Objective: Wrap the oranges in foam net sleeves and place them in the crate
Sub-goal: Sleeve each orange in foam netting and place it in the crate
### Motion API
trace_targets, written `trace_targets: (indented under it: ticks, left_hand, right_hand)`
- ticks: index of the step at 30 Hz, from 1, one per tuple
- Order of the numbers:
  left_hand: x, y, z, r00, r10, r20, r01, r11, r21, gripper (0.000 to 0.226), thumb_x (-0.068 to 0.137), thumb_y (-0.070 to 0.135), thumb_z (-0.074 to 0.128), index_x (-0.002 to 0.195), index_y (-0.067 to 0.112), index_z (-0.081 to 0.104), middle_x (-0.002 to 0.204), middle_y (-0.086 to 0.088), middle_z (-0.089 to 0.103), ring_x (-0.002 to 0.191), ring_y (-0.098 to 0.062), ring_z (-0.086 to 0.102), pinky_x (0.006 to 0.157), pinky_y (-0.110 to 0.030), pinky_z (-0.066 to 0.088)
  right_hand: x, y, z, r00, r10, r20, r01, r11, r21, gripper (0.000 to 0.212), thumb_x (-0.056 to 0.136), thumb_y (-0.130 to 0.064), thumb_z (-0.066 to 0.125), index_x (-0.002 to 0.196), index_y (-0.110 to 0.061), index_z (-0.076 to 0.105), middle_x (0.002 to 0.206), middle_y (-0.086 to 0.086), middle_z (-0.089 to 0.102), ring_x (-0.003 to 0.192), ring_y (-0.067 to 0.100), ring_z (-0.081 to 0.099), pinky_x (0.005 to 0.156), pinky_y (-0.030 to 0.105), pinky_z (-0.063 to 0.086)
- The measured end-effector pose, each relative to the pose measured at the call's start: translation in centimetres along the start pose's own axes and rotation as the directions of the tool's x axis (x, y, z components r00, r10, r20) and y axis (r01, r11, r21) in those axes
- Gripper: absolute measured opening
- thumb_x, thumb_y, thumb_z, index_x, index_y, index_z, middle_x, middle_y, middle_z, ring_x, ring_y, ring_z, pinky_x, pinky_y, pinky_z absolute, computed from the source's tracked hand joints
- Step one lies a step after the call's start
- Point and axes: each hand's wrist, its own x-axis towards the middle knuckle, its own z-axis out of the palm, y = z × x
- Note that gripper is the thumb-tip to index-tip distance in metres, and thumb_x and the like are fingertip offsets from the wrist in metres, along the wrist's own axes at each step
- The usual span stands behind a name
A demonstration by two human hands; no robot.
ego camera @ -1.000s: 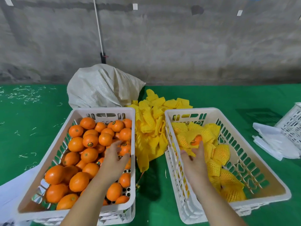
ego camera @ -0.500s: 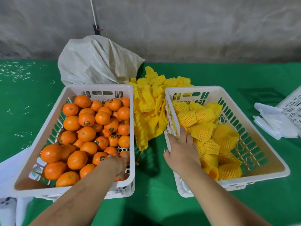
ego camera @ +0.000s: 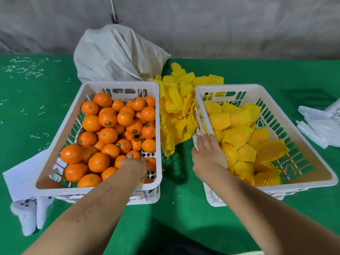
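The left white crate (ego camera: 121, 84) is full of bare oranges (ego camera: 107, 135). My left hand (ego camera: 136, 166) reaches into its near right corner, fingers curled down around an orange (ego camera: 147, 181) that is mostly hidden under the hand. The right white crate (ego camera: 228, 87) holds several oranges wrapped in yellow foam net sleeves (ego camera: 237, 138). My right hand (ego camera: 207, 155) lies over that crate's left rim with straight fingers, holding nothing. A pile of empty yellow foam sleeves (ego camera: 176, 111) lies between the two crates.
A green cloth (ego camera: 180, 208) covers the table. A grey-white sack (ego camera: 117, 54) sits behind the left crate. White plastic pieces (ego camera: 316, 126) lie at the right edge, white paper (ego camera: 20, 173) and a white object (ego camera: 25, 218) at the near left.
My right hand drew back from the wrapped oranges to the crate's near left rim. My left hand slid toward me to the orange crate's near right corner and curled down. The view tilted downward.
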Motion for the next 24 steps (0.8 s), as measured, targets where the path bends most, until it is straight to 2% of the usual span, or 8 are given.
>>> trace_targets:
  ticks: [3,7,10,13,15,18,22,24]
  left_hand:
    - [-0.7,-0.2,-0.2,0.998,-0.02,-0.059,0.021,1.0,0.009,0.079,0.103,0.04,0.061,0.167,0.021,0.018,0.17,-0.008,0.02,0.156,-0.038,0.017,0.123,-0.047,0.025]
    - [-1.2,-0.3,-0.5,0.999,-0.012,-0.03,0.012,1.0,-0.002,0.071,0.102,0.034,0.066,0.163,0.024,0.03,0.162,-0.007,0.031,0.15,-0.035,0.025,0.119,-0.044,0.03]
    - [-1.0,-0.1,-0.5,0.999,-0.021,-0.048,0.02,1.0,-0.024,0.077,0.101,0.038,0.067,0.165,0.025,0.025,0.163,-0.008,0.031,0.152,-0.035,0.026,0.12,-0.045,0.029]
    - [-0.5,0.0,-0.8,0.999,-0.026,-0.045,0.022,0.997,-0.08,0.092,0.096,0.034,0.074,0.166,0.018,0.016,0.167,-0.013,0.022,0.155,-0.039,0.021,0.124,-0.049,0.026]
    - [-0.4,0.0,-1.0,0.998,-0.032,-0.051,0.028,0.996,-0.082,0.09,0.096,0.031,0.074,0.166,0.017,0.019,0.165,-0.015,0.023,0.153,-0.039,0.023,0.123,-0.048,0.027]
    - [-0.5,0.0,-1.0,0.993,-0.011,-0.118,-0.001,0.995,-0.1,0.085,0.096,0.034,0.071,0.164,0.018,0.022,0.164,-0.017,0.027,0.15,-0.041,0.026,0.121,-0.048,0.029]
    - [-0.8,-0.1,-1.0,0.961,0.019,-0.277,-0.115,0.936,-0.332,0.074,0.092,0.042,0.075,0.148,0.018,0.033,0.15,-0.011,0.047,0.139,-0.041,0.041,0.112,-0.049,0.042]
    - [-0.7,-0.3,-0.9,0.944,0.011,-0.33,-0.163,0.886,-0.435,0.071,0.092,0.042,0.075,0.145,0.018,0.033,0.143,-0.008,0.051,0.133,-0.04,0.045,0.107,-0.049,0.046]
  right_hand:
    - [0.6,-1.7,0.3,0.993,-0.096,0.064,0.086,0.986,0.143,0.066,0.093,-0.049,0.058,0.152,-0.026,0.043,0.168,0.018,0.003,0.151,0.045,0.0,0.121,0.058,-0.003]
    - [1.9,-5.0,0.4,0.93,-0.243,0.276,0.117,0.907,0.404,0.072,0.093,-0.052,0.056,0.158,-0.03,0.033,0.169,0.016,-0.017,0.153,0.044,-0.007,0.122,0.058,0.005]
    - [3.7,-5.8,0.3,0.908,-0.264,0.324,0.107,0.897,0.429,0.076,0.099,-0.051,0.055,0.163,-0.034,0.017,0.165,0.018,-0.029,0.154,0.042,-0.017,0.125,0.055,0.001]
    - [5.2,-5.7,0.4,0.896,-0.242,0.372,0.066,0.901,0.429,0.075,0.102,-0.048,0.054,0.163,-0.036,0.012,0.163,0.019,-0.032,0.154,0.041,-0.017,0.125,0.054,0.002]
    - [6.0,-5.6,0.5,0.879,-0.252,0.404,0.065,0.904,0.423,0.076,0.102,-0.046,0.052,0.164,-0.038,0.008,0.163,0.018,-0.034,0.154,0.04,-0.018,0.125,0.053,0.002]
    - [7.2,-5.8,0.6,0.881,-0.257,0.396,0.048,0.884,0.466,0.079,0.103,-0.042,0.053,0.164,-0.035,0.004,0.167,0.007,-0.028,0.155,0.039,-0.012,0.126,0.054,0.007]
    - [8.4,-6.3,1.3,0.959,-0.192,0.207,-0.001,0.731,0.683,0.076,0.102,-0.029,0.054,0.163,-0.032,0.009,0.17,0.003,0.012,0.151,0.037,0.017,0.122,0.053,0.025]
    - [8.9,-6.5,1.7,0.968,-0.194,0.159,0.032,0.724,0.689,0.07,0.102,-0.028,0.052,0.161,-0.034,0.017,0.17,0.001,0.008,0.15,0.036,0.013,0.122,0.054,0.024]
